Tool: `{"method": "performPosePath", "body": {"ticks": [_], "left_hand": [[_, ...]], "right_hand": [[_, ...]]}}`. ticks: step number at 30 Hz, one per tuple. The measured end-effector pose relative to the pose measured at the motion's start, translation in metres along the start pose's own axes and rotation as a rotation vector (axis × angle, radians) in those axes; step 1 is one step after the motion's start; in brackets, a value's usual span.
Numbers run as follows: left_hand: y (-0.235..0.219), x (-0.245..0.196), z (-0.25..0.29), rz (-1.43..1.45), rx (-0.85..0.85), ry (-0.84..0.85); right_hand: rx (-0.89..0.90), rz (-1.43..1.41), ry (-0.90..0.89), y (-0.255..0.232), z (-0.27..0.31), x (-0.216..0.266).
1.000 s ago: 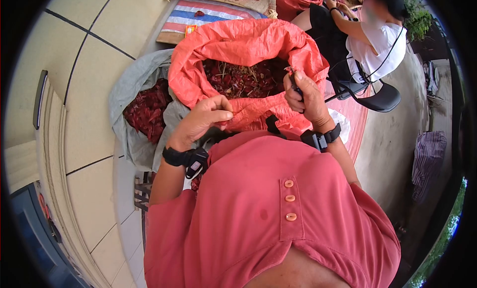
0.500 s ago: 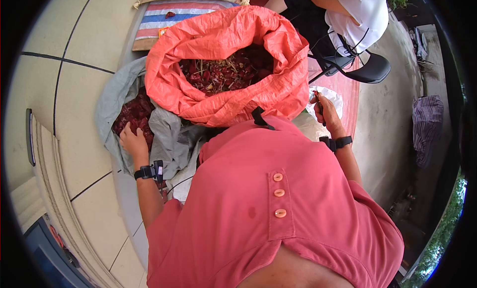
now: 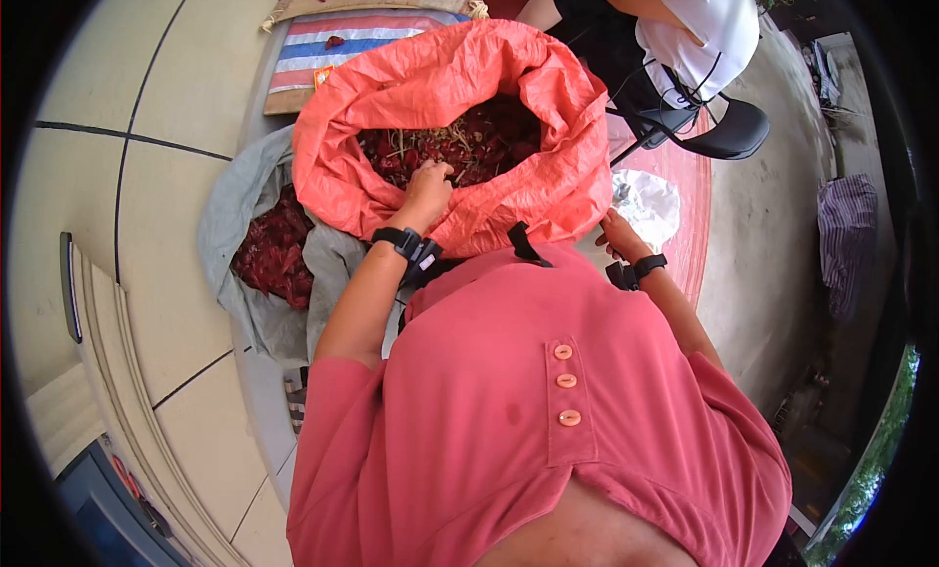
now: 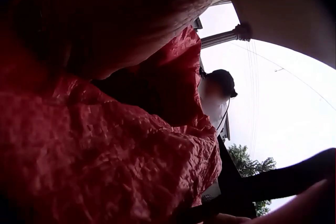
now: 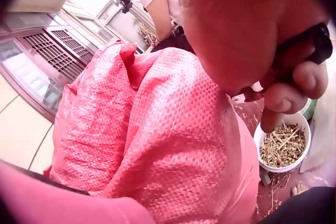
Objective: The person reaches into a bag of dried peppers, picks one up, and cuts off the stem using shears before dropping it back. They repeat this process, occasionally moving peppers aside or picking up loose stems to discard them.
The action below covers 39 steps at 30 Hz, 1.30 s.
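Note:
In the head view a large red woven sack holds dark red chillies mixed with straw-coloured stems. My left hand reaches over its near rim to the chillies, fingers bent downward; whether they pinch anything cannot be told. Low at the sack's right side, my right hand is held apart from the left. The right wrist view shows its fingers curled round a black tool, mostly hidden by the hand. A grey sack with more red chillies stands left of the red one.
Beneath the right hand is a white bucket of cut stems. A seated person and a black chair are at upper right. Beyond the sack lie a striped sheet and a woven tray of chillies.
My left hand has moved from the red sack's near rim to the grey sack's chillies, then back right into the red sack's mouth. My right hand has moved down beside the sack.

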<state>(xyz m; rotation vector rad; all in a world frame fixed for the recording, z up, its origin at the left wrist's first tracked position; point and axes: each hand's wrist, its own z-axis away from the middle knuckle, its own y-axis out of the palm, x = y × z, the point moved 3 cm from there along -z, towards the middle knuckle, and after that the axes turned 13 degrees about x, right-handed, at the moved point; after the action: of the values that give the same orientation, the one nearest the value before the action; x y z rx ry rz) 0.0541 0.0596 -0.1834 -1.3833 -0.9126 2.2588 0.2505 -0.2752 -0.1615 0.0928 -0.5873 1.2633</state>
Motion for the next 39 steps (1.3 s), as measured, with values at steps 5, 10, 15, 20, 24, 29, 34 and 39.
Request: {"method": "performPosePath", "body": {"ticks": [5,10,15,20,24,29,34,39], "left_hand": [[0.023,0.015,-0.044,0.039,-0.002,0.071],[0.022,0.013,-0.058,-0.130,0.103,-0.051],[0.010,0.007,-0.052,-0.174,0.089,0.022],[-0.016,-0.021,-0.036,0.388,-0.006,0.155],[-0.051,-0.073,-0.002,0.733,0.064,0.300],[-0.080,-0.125,0.032,0.926,0.062,0.374],[-0.080,-0.126,0.042,0.989,-0.002,0.343],[-0.073,-0.120,0.046,0.832,0.014,0.386]], "right_hand": [[-0.175,0.343,-0.265,0.007,-0.021,-0.045],[-0.308,-0.077,-0.202,0.024,0.015,-0.036],[-0.368,-0.254,-0.261,0.019,0.039,-0.034],[-0.366,-0.358,-0.458,0.020,0.091,0.048],[-0.088,-0.117,-0.573,0.034,0.117,0.145],[0.118,-0.186,-0.931,0.073,0.099,0.227],[-0.029,0.140,-1.096,0.080,0.093,0.235],[-0.277,0.684,-1.274,0.094,0.128,0.250]]}}
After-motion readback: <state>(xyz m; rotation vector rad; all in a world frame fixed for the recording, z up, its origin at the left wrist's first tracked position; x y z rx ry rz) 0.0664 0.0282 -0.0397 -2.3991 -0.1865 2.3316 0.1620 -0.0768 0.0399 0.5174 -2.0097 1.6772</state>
